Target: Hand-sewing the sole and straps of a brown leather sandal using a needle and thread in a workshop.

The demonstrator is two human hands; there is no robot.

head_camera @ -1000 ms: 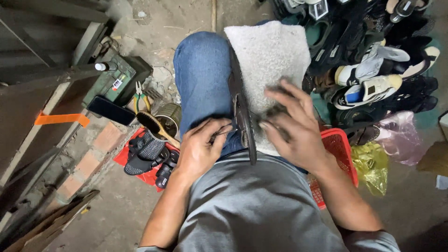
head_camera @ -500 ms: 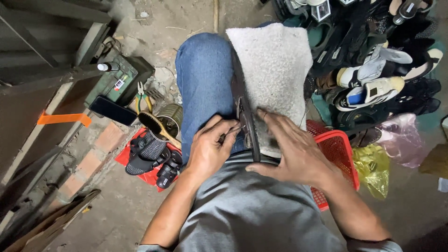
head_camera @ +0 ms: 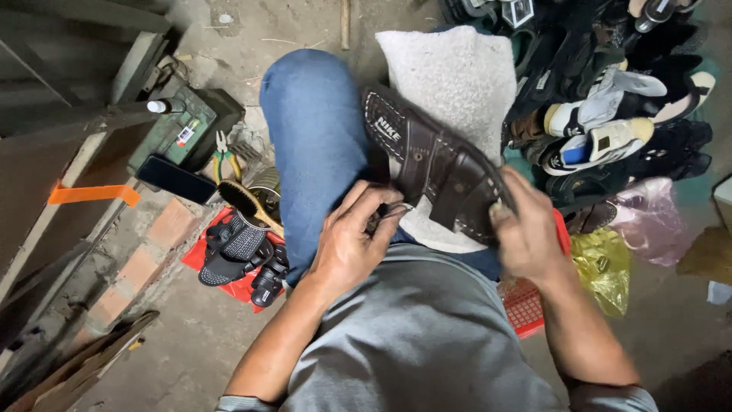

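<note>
Sandal [head_camera: 431, 164] sits tilted over my lap's right edge; right hand [head_camera: 526, 233] clamps its heel, left hand [head_camera: 351, 244] pinches its near edge. Weak pinch, I judge, could drop it.

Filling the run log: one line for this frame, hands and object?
left hand: on sandal's lower edge | right hand: gripping dark brown sandal | sandal: tilted over grey cloth on lap

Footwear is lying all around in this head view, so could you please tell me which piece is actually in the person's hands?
The dark brown leather sandal with pale stitching, held over the lap by the right hand and left hand; the black sandals and the shoe pile lie untouched.
</note>
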